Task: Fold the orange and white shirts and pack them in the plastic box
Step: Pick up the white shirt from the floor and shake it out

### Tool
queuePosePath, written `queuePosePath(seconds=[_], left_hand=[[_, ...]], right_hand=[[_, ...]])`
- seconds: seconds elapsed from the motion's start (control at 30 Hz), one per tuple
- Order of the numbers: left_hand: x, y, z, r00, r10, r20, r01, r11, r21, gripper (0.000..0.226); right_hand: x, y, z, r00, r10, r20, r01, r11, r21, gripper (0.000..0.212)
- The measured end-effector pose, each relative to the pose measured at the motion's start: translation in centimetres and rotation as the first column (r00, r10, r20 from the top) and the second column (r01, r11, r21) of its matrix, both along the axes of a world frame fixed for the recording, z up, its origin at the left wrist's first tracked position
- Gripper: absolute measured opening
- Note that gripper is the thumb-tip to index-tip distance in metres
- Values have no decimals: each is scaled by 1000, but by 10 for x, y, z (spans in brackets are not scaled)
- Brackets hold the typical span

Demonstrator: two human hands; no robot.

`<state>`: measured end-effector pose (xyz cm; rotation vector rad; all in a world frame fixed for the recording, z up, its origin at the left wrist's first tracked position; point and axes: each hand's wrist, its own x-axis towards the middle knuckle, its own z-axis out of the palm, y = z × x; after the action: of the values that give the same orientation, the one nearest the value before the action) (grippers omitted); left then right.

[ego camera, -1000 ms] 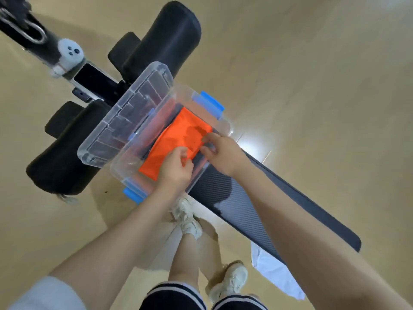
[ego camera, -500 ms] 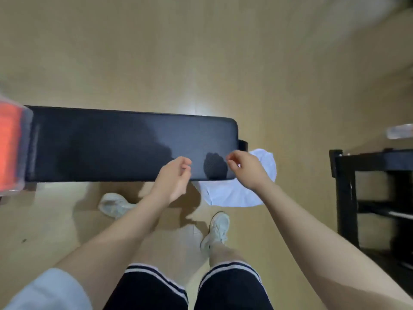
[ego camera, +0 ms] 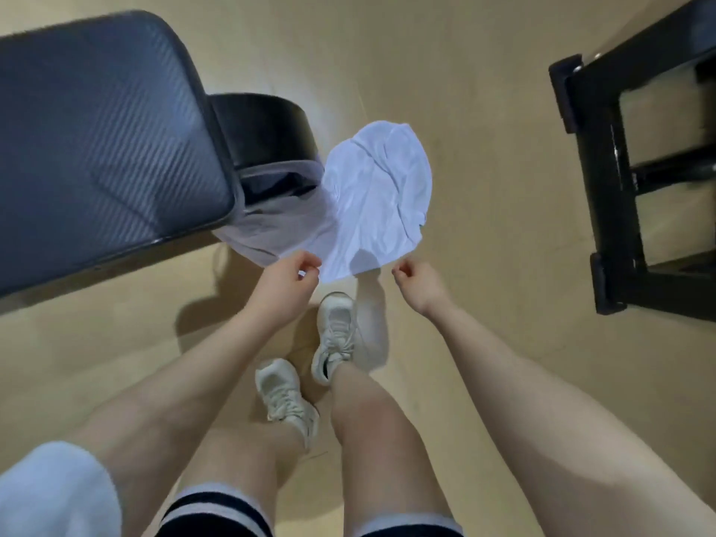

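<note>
Head view: white shirt (ego camera: 377,199) is lying crumpled on floor (ego camera: 484,188) at twelve o'clock; left hand (ego camera: 286,282) and right hand (ego camera: 416,282), both loosely curled and empty, are hovering beside its near edge.

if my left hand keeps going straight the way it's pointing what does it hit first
Most likely the near edge of the white shirt on the floor; the left hand is just short of it, fingers curled toward it. How high the hand is above the floor is unclear.
</note>
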<state>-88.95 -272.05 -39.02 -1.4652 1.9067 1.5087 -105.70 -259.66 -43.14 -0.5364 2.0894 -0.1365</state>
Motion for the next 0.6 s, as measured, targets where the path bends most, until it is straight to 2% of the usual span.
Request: queuePosePath(seconds=[0.17,0.33,0.4,0.47,0.53,0.6], left_hand=[[-14,1,-133,999,-37,36,39,998,-59,25],[-26,-22,-234,980,-195,39,199,966,-164,27],[-28,-33,-262,975,-217,45,221,954,-202,26],[-26,-43,-283,975,-219,46,224,943,-246,26],[-23,-50,-297,967,-245,68,254,925,-283,26],[-16,-55,-302,953,-291,81,302,903,-306,25]], right_hand=[[4,1,-135,999,-35,13,36,999,-37,20],[3,-15,-253,993,-118,12,119,987,-105,28],[7,-24,-291,988,-152,42,155,983,-101,32],[15,-35,-319,982,-183,53,188,977,-103,19],[23,-47,-334,977,-214,-10,212,972,-100,29],[29,-57,-340,977,-209,-43,204,974,-95,23]])
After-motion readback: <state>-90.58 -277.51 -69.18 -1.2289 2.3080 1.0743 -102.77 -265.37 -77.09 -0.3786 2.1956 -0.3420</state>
